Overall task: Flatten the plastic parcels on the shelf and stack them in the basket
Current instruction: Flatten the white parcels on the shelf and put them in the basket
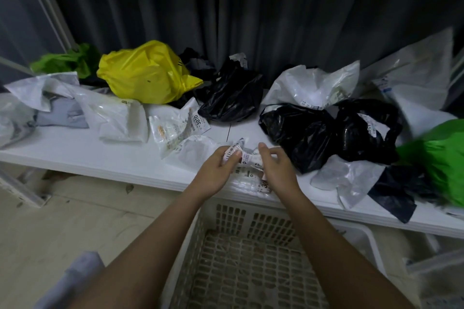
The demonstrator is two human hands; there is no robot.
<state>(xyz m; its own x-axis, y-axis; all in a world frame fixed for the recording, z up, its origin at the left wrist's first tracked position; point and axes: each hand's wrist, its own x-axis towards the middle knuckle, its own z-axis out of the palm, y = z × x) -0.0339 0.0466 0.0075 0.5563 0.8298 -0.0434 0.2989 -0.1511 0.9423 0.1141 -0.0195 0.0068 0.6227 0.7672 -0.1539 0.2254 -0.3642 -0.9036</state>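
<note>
A crumpled white parcel with printed labels [247, 175] lies at the front edge of the white shelf [88, 155]. My left hand [218, 170] pinches its left side. My right hand [275, 169] grips its right side with curled fingers. Directly below stands a white slatted basket [226, 218], nothing inside it. Other crumpled parcels cover the shelf: a yellow one [145, 73], black ones [233, 95] [301, 133] [364, 130], white ones [316, 85] [120, 118], and green ones [447, 160] [67, 61].
A dark curtain [251, 7] hangs behind the shelf. Pale floor [62, 221] shows at the lower left. A white frame piece [17, 185] leans under the shelf's left end. Clear plastic bins [437, 276] sit at the lower right.
</note>
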